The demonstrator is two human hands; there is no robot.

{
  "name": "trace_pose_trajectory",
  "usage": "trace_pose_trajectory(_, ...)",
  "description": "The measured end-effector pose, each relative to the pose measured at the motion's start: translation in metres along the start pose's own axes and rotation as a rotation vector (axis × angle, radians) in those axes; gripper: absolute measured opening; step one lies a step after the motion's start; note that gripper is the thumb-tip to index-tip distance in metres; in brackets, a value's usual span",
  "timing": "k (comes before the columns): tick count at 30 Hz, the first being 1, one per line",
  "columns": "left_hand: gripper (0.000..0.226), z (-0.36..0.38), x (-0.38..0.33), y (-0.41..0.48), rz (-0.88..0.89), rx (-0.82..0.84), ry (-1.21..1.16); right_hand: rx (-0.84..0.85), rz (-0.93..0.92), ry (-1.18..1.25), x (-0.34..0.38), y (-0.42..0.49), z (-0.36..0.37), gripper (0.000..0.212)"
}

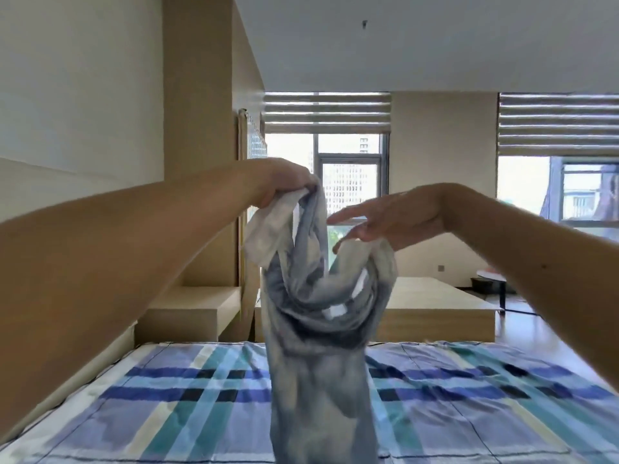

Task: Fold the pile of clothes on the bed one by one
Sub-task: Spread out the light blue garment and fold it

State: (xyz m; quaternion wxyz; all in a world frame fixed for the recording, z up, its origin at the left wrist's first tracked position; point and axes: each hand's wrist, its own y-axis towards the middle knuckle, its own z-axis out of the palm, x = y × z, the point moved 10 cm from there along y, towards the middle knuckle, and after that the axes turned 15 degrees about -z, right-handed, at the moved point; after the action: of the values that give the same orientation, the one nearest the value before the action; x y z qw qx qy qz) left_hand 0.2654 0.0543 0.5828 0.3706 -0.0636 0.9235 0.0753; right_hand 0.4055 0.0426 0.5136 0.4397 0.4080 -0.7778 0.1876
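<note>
Held up above the plaid bedsheet [167, 396]: a pale blue-grey garment [318, 329], hanging twisted with its lower end dropping toward the sheet. Left hand [284, 185] clenched on the garment's top edge. Right hand [385, 219] spread, fingers [345, 214] extended toward the garment, palm resting against its other upper edge.

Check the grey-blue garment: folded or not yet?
Not folded. The grey-blue garment hangs bunched from the left hand; right hand open beside it, above the bed.
</note>
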Motion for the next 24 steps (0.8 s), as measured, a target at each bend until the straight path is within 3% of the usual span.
trace_pose_trajectory(2, 0.021, 0.008, -0.01, -0.004, 0.037, -0.019, 0.019, -0.026, -0.033, 0.018, 0.0, 0.016, 0.015, 0.083)
trace_pose_trajectory(5, 0.013, 0.017, -0.019, -0.009, 0.115, -0.04, 0.044, -0.458, -0.094, -0.092, -0.009, 0.035, -0.006, 0.036)
trace_pose_trajectory(7, 0.02, 0.014, -0.019, -0.008, 0.166, -0.05, 0.153, -0.628, -0.065, -0.544, -0.009, 0.032, -0.026, 0.008)
trace_pose_trajectory(9, 0.021, 0.005, -0.013, -0.009, 0.229, -0.125, 0.351, -0.635, -0.024, -1.013, 0.0, 0.024, -0.039, 0.012)
trace_pose_trajectory(10, 0.018, -0.002, -0.006, -0.008, 0.242, -0.177, 0.443, -0.66, 0.007, -1.096, -0.001, 0.015, -0.048, 0.017)
trace_pose_trajectory(12, 0.008, -0.018, 0.016, 0.001, 0.239, -0.256, 0.549, -0.724, 0.024, -1.138, -0.004, -0.007, -0.067, 0.023)
trace_pose_trajectory(14, 0.018, -0.042, 0.038, 0.011, 0.215, -0.397, 0.608, -0.761, 0.075, -1.151, -0.008, -0.031, -0.088, 0.027)
trace_pose_trajectory(17, 0.019, -0.074, 0.071, 0.01, 0.125, -0.526, 0.625, -0.811, 0.078, -1.113, -0.007, -0.062, -0.105, 0.014)
trace_pose_trajectory(20, 0.011, -0.056, 0.075, 0.004, 0.146, -0.361, 0.477, -0.769, 0.026, -0.946, -0.002, -0.057, -0.092, 0.025)
trace_pose_trajectory(24, 0.054, 0.064, 0.028, -0.034, 0.375, 0.106, 0.156, -0.559, -0.059, -0.768, 0.009, -0.01, -0.042, 0.028)
